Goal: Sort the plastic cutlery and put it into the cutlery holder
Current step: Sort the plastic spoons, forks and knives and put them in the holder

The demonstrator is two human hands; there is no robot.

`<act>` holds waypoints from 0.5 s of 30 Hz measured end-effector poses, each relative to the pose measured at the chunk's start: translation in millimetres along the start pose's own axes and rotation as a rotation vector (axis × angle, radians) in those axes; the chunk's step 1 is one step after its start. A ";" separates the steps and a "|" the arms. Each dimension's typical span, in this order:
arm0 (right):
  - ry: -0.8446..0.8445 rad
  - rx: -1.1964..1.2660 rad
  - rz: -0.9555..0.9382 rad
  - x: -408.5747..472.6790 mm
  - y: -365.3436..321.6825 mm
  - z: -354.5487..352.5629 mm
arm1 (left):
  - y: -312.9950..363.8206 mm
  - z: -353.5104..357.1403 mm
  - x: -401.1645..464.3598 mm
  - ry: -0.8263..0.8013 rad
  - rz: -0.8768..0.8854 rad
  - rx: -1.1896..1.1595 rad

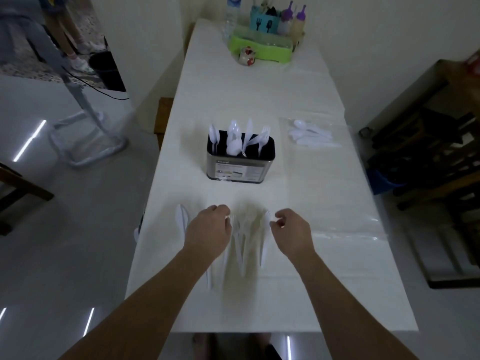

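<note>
White table point(324, 281) runs near to far. Cutlery holder point(240, 166) at centre, w/ plastic spoons, knives, forks upright inside. Fork pile point(245, 235) near edge, btwn both hands. Left hand point(210, 229) fingers curled, pinching a fork at pile's left; right hand point(292, 231) curled, pinching fork head at pile's right. Knife point(181, 219) lies further left.

White plastic forks point(244, 237) lie on a smooth matt white table point(324, 281); the cutlery holder point(240, 166) looks brushed metal.
</note>
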State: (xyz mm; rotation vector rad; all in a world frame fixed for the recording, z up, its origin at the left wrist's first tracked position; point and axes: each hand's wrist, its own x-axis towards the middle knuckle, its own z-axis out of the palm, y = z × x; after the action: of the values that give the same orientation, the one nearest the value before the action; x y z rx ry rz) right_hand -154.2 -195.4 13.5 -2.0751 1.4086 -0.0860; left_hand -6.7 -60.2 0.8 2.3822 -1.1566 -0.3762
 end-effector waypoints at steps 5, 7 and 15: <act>-0.060 -0.018 0.175 -19.6 31.1 31.4 | 7.1 29.2 -20.9 -0.142 -0.050 0.064; -0.082 -0.011 0.221 -23.3 34.9 41.9 | 9.3 39.5 -26.9 -0.169 -0.070 0.082; -0.040 -0.037 0.248 -20.5 38.3 62.1 | 18.7 67.0 -34.2 -0.178 -0.137 0.108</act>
State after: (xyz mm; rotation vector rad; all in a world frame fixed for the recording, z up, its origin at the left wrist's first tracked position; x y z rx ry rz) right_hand -170.6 -158.7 -50.7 -1.9039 1.6413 0.0835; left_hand -68.9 -62.3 -45.4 2.5729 -1.1182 -0.5968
